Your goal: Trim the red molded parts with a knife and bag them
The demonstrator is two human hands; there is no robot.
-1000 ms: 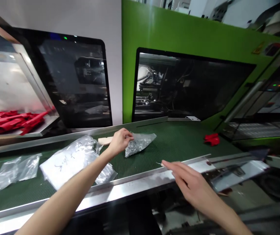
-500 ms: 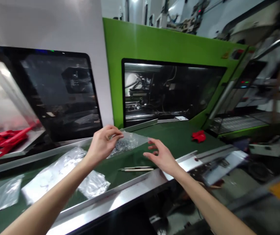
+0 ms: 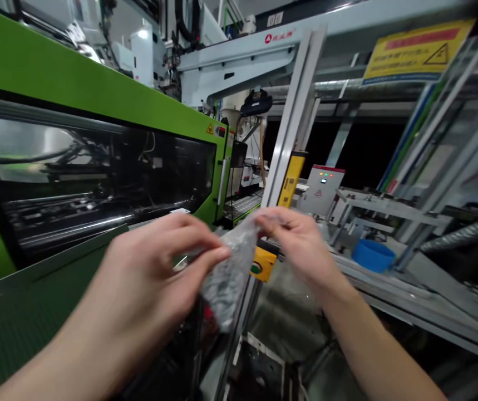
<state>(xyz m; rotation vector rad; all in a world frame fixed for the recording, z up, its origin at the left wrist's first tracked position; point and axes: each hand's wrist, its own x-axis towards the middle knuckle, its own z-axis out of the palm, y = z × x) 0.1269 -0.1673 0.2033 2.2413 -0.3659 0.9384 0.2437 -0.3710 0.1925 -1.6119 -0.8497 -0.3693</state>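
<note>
A clear plastic bag (image 3: 230,278) hangs between my two hands, blurred by motion. Small greyish pieces fill its lower part; their kind is too blurred to tell. My left hand (image 3: 163,267) pinches the bag's upper left edge between thumb and forefinger. On the other side, my right hand (image 3: 297,239) grips the upper right corner with closed fingers. Both hands are in mid-air, with the bag off the belt.
To the left runs a green conveyor belt (image 3: 42,295) beside a green machine (image 3: 109,94) with a dark window. Ahead stand an aluminium post (image 3: 284,128) and a yellow box with a green button (image 3: 262,264). A blue tub (image 3: 373,255) is farther right.
My view has swung right, away from the bags on the belt. The bag has been lifted close to me, and my right hand, open before, has closed on its corner.
</note>
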